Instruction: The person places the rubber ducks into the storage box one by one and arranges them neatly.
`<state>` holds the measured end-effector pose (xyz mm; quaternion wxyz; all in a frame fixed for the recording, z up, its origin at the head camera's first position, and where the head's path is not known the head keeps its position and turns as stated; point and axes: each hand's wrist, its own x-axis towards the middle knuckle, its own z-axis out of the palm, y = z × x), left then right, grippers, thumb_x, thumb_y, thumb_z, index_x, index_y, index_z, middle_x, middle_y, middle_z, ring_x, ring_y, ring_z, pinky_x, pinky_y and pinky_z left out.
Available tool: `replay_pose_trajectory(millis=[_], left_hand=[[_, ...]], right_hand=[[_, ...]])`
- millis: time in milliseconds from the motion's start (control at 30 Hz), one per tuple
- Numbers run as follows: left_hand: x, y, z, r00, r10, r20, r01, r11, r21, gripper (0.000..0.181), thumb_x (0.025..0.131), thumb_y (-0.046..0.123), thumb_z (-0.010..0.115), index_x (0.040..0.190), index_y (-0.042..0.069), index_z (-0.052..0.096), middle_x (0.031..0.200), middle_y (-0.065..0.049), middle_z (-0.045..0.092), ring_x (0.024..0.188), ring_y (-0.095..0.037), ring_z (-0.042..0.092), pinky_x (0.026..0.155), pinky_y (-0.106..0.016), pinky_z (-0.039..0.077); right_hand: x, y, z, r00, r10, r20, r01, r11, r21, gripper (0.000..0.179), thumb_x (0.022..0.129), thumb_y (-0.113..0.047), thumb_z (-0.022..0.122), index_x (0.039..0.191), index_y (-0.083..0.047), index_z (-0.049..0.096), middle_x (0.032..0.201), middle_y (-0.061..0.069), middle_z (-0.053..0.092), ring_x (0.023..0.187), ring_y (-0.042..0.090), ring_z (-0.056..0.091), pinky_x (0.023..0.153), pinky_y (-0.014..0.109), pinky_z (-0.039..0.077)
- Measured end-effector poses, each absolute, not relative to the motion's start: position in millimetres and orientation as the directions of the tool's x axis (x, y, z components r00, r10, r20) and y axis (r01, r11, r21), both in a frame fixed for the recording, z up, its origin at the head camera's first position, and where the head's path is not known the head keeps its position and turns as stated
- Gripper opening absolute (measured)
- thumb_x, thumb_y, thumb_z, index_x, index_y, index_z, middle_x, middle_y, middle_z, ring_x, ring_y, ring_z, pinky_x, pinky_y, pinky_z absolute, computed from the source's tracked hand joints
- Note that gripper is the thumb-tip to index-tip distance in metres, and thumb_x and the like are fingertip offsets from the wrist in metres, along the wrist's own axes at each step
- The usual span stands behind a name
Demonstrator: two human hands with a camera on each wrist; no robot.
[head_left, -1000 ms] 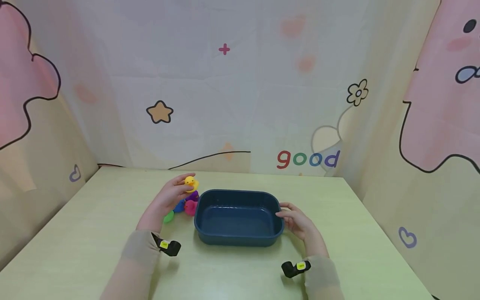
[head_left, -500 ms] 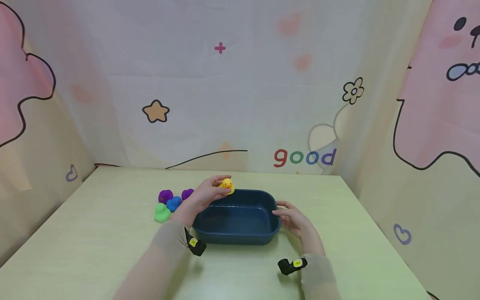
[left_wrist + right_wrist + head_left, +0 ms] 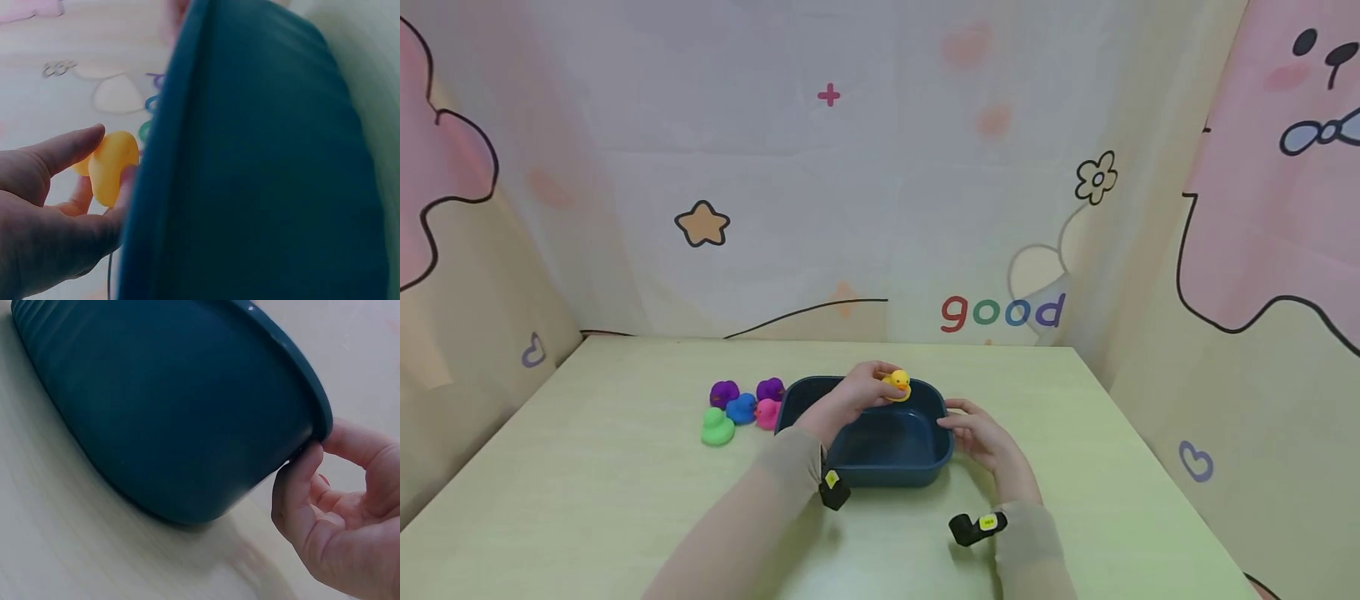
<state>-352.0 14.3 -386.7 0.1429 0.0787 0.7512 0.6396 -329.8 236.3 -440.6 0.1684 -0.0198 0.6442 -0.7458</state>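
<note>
A yellow rubber duck (image 3: 899, 382) is pinched in my left hand (image 3: 861, 388), above the far right part of a dark blue rectangular basin (image 3: 887, 477). The left wrist view has the duck (image 3: 114, 167) between thumb and fingers, just past the basin's rim. My right hand (image 3: 987, 437) grips the basin's right end. In the right wrist view the thumb and fingers pinch the rim of the basin (image 3: 169, 412). The visible part of the basin's floor is bare; my left forearm hides its left part.
Left of the basin sit several more rubber ducks: a green duck (image 3: 718, 427), a blue duck (image 3: 742, 409), a pink duck (image 3: 767, 414) and two purple ones, one a purple duck (image 3: 724, 393) at the far left. A printed cloth backdrop (image 3: 775, 183) rises behind the table (image 3: 587, 492).
My left hand has carried the yellow duck rightward from beside the ducks to over the basin, uncovering the ducks on the left. The right hand keeps its grip on the rim.
</note>
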Motion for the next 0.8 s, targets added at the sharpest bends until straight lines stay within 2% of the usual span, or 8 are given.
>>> replay_pose_trajectory(millis=[167, 300, 467, 667, 800], left_hand=[[-352, 31, -391, -0.947, 0.287, -0.147, -0.056, 0.302, 0.952, 0.045, 0.086, 0.002, 0.072, 0.128, -0.002, 0.057, 0.129, -0.021, 0.055, 0.101, -0.026, 0.059, 0.097, -0.040, 0.052], [-352, 39, -400, -0.948, 0.280, -0.154, -0.026, 0.412, 0.911, 0.044, 0.083, 0.007, 0.076, 0.124, 0.000, 0.061, 0.123, -0.019, 0.059, 0.099, -0.027, 0.057, 0.097, -0.045, 0.050], [-353, 43, -410, -0.954, 0.252, -0.160, -0.024, 0.469, 0.883, 0.040, 0.079, 0.005, 0.079, 0.117, 0.001, 0.066, 0.114, -0.016, 0.062, 0.099, -0.028, 0.054, 0.100, -0.051, 0.046], [-353, 48, -412, -0.957, 0.252, -0.146, 0.007, 0.521, 0.854, 0.036, 0.076, -0.001, 0.079, 0.111, -0.002, 0.069, 0.107, -0.015, 0.064, 0.091, -0.024, 0.056, 0.092, -0.039, 0.052], [-353, 51, -412, -0.955, 0.260, -0.144, 0.029, 0.565, 0.825, 0.034, 0.075, 0.000, 0.080, 0.107, -0.002, 0.071, 0.102, -0.013, 0.065, 0.086, -0.021, 0.055, 0.088, -0.036, 0.053]], right_hand=[[-332, 236, -442, -0.938, -0.280, -0.203, 0.241, -0.108, -0.964, 0.029, 0.095, -0.002, 0.054, 0.121, -0.007, 0.044, 0.089, -0.007, 0.067, 0.070, 0.002, 0.063, 0.072, 0.018, 0.054], [-332, 237, -442, -0.935, -0.289, -0.204, 0.244, -0.111, -0.963, 0.030, 0.095, -0.002, 0.053, 0.123, -0.007, 0.043, 0.088, -0.007, 0.067, 0.069, 0.002, 0.063, 0.072, 0.017, 0.054], [-331, 238, -441, -0.933, -0.305, -0.192, 0.240, -0.128, -0.962, 0.030, 0.096, -0.002, 0.052, 0.123, -0.006, 0.042, 0.089, -0.006, 0.068, 0.070, 0.002, 0.065, 0.071, 0.017, 0.055], [-330, 238, -441, -0.930, -0.314, -0.188, 0.241, -0.138, -0.961, 0.032, 0.095, 0.001, 0.050, 0.125, -0.005, 0.039, 0.088, -0.005, 0.066, 0.067, 0.001, 0.063, 0.068, 0.017, 0.054], [-329, 238, -440, -0.931, -0.309, -0.193, 0.242, -0.128, -0.962, 0.035, 0.095, 0.000, 0.050, 0.128, -0.003, 0.036, 0.089, -0.005, 0.065, 0.067, 0.001, 0.062, 0.068, 0.016, 0.054]])
